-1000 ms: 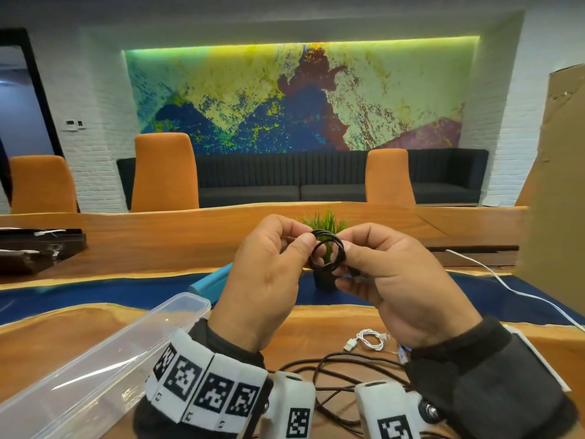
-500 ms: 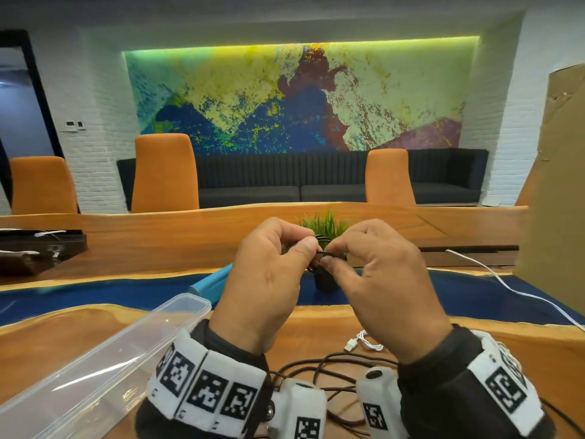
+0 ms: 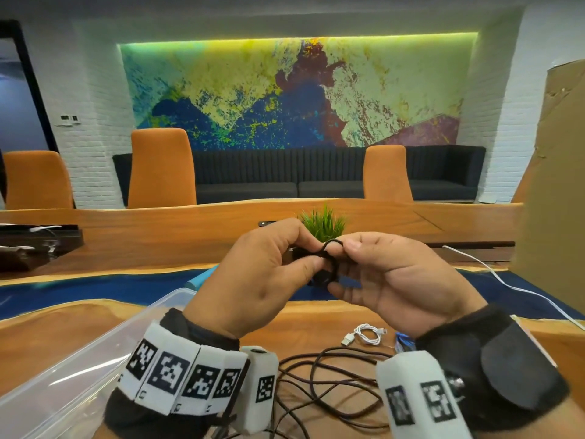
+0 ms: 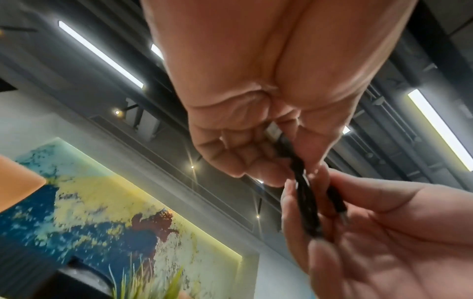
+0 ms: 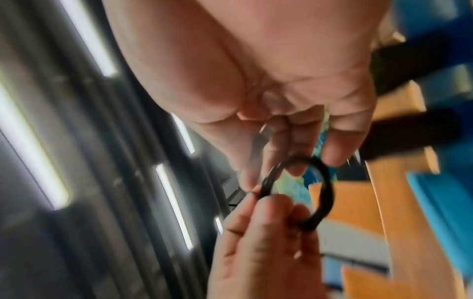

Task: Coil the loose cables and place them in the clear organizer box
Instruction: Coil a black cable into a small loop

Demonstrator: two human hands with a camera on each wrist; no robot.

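Note:
Both hands are raised above the table and hold one small black cable coil [image 3: 327, 259] between them. My left hand [image 3: 269, 274] pinches the coil's near side with thumb and curled fingers, and in the left wrist view a plug end [image 4: 272, 129] sits inside that grip beside the black strands [image 4: 307, 202]. My right hand [image 3: 389, 280] pinches the coil's top loop; the right wrist view shows the ring-shaped coil [image 5: 322, 194] held by both hands. The clear organizer box [image 3: 79, 369] lies open at the lower left. A loose black cable [image 3: 332, 384] sprawls on the table below my wrists.
A small coiled white USB cable [image 3: 364, 337] lies on the wood near my right wrist. A long white cable [image 3: 493, 274] runs along the right side toward a cardboard sheet [image 3: 557, 201]. A potted grass plant [image 3: 323, 221] stands behind my hands. Orange chairs line the far edge.
The right hand turned from palm-down over the coil to palm-up, and its fingers shifted to the coil's top loop. The left hand kept its pinch; the coil stays small and tight.

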